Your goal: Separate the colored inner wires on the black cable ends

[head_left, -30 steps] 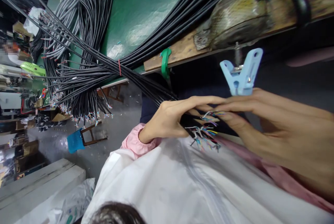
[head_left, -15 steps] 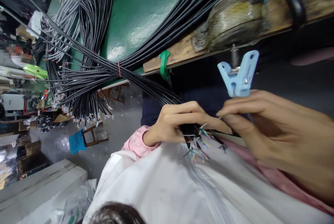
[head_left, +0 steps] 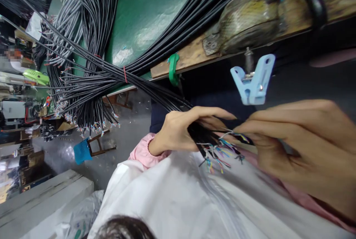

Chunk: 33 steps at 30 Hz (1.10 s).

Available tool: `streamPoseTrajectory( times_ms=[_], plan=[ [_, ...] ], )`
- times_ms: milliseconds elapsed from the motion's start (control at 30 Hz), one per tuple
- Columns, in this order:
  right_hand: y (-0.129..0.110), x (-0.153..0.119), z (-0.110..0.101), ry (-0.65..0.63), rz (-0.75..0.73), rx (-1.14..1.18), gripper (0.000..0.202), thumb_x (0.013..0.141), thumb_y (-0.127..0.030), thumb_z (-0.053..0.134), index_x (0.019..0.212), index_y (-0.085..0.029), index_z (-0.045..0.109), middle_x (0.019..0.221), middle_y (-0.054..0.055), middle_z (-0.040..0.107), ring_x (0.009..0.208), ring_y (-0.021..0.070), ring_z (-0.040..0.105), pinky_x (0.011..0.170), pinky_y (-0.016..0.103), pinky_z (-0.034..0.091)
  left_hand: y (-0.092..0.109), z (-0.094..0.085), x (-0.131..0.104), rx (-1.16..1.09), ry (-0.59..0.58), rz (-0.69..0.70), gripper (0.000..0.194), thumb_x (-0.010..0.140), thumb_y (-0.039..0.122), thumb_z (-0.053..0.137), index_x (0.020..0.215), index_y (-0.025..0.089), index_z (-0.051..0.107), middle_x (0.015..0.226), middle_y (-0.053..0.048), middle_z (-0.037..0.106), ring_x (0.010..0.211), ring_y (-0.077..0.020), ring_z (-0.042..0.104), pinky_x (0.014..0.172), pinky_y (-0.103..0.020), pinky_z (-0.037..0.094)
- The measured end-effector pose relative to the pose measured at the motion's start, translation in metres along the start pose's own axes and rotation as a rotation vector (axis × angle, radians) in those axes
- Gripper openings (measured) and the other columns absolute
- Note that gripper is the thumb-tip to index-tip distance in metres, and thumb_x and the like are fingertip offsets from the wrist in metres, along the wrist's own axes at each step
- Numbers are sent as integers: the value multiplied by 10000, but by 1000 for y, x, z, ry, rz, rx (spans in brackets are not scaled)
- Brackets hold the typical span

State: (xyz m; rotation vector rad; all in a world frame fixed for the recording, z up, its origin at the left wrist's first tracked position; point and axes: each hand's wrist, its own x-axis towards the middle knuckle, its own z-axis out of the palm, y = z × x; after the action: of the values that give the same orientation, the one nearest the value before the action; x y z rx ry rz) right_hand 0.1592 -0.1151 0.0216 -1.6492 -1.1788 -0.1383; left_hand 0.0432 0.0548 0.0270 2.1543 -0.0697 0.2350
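Observation:
My left hand (head_left: 178,129) is wrapped round a bundle of thin black cables (head_left: 164,93), its index finger stretched out and lifted off them. Past that hand the cable ends fan out over my lap, with bare multicoloured wires (head_left: 215,153) sticking out. My right hand (head_left: 303,146) pinches one black cable end just right of the bundle, with coloured wires showing at its fingertips. Part of the pinch is hidden behind the fingers. A light blue plastic clip (head_left: 254,81) hangs from the bench edge, above my right hand.
On the green table (head_left: 144,20) lie more black cables and grey cables (head_left: 69,20). A red tie (head_left: 125,74) rings the bundle. A tape-wrapped device (head_left: 250,16) and a green clamp (head_left: 173,69) sit at the wooden board's edge. A blue stool (head_left: 82,150) stands on the floor.
My right hand has shifted away from the left fingertips and now has a cable end in its pinch. The left index finger has lifted, and the wire ends have spread further right.

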Motion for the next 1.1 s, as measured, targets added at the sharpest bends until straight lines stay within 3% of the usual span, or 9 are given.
streamPoseTrajectory(
  times_ms=[100,167,267,367,500,600,833,967,1100],
  plan=[
    [6,1,1,64,-6,20,224,933,-154,586,824,-345,631,760,-4,689,677,164,636,606,340,532,3,-4,1,12,-79,48,250,946,341,657,1067,144,752,910,-53,819,724,-106,771,652,-169,602],
    [9,3,3,39,13,113,199,978,-231,558,816,-324,627,728,7,673,640,159,624,563,332,502,-1,0,2,29,-65,21,240,910,383,710,1000,171,777,837,-42,812,653,-102,742,592,-174,580],
    [15,11,5,-54,134,290,214,996,-363,590,797,-304,640,686,11,655,581,144,616,502,299,468,-10,14,4,1,110,44,359,846,537,766,903,183,783,704,-18,770,518,-92,662,486,-195,524],
    [21,19,6,-96,263,435,276,959,-440,660,728,-289,656,662,13,663,565,142,625,494,276,477,-15,26,6,-54,307,158,375,847,555,763,860,181,775,677,-8,759,453,-72,594,440,-199,482],
    [32,20,3,-57,294,436,364,908,-543,696,662,-275,672,631,30,643,554,150,605,479,286,459,-17,30,6,-56,343,131,407,839,598,751,877,196,805,682,-27,768,492,-112,628,462,-248,517],
    [36,15,2,9,415,391,420,884,-630,689,670,-269,688,674,47,657,592,160,609,508,312,466,-15,28,6,-61,349,155,438,829,634,742,837,200,804,650,-16,756,472,-104,612,424,-240,482],
    [25,26,22,33,777,627,614,758,-852,652,693,-248,735,759,72,722,696,210,687,573,335,493,-6,28,10,-44,356,23,483,802,673,746,776,193,786,654,-33,763,493,-110,625,446,-258,498],
    [29,43,34,20,933,994,557,597,-798,823,705,-257,744,772,50,723,709,198,698,645,339,580,-12,36,10,19,317,-171,556,720,767,751,646,216,753,590,-31,736,449,-128,581,447,-307,515],
    [33,50,36,-15,972,1077,588,542,-798,845,654,-241,694,685,36,667,636,189,667,594,328,588,-18,45,12,19,415,-219,575,712,791,736,611,226,737,556,-25,710,423,-122,539,468,-324,536]
  ],
)
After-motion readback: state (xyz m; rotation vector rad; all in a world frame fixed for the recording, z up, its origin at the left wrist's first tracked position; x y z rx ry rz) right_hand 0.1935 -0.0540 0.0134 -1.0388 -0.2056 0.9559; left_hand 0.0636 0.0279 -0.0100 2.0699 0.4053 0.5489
